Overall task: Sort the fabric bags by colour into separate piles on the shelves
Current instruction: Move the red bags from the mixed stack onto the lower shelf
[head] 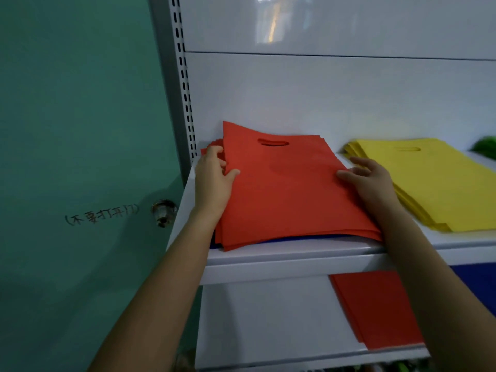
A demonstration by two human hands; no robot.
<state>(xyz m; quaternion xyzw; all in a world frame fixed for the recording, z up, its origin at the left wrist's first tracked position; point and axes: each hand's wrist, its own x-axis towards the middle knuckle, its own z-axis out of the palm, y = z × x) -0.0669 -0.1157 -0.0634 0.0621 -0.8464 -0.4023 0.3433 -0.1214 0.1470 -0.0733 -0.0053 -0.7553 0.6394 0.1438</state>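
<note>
Flagging risks on the white metal shelf (268, 264): the stack of flat orange-red fabric bags (290, 189) is lying at its left end, reaching toward the front lip, so a careless pull is risking a slide-off. The flat yellow fabric bag pile (442, 183) is sitting just beside it, inviting overlap. A dark blue bag (308, 237) is hiding underneath, likely coming along unsorted. Left hand (212, 181) is pinching the stack's raised top layer; right hand (373, 181) is resting flat, fingers spread, gripping nothing.

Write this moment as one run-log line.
left hand: grips left edge of red pile | right hand: touches its right edge | yellow pile: alongside
</note>
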